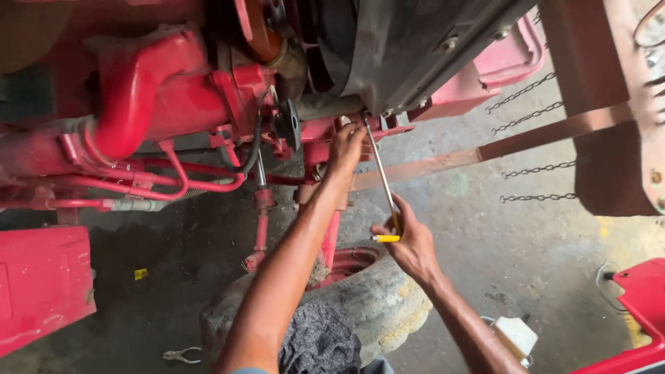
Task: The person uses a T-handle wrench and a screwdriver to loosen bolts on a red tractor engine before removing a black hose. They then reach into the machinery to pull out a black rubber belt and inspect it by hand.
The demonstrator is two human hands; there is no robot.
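Stained concrete workshop floor (485, 228): right hand (409, 242) clasps a yellow-handled steel screwdriver (383, 181); left hand (346, 149) pinches its tip steady against the red tractor frame (332, 131), best kept square.

Floor pliers (181, 355) (grey), hanging chains (537, 170)

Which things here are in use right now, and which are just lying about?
In use: screwdriver with yellow handle, gripped by right hand; left hand at its tip on the red machine frame.

Lying about: pliers on the floor, white container, hanging chains, yellow scrap.
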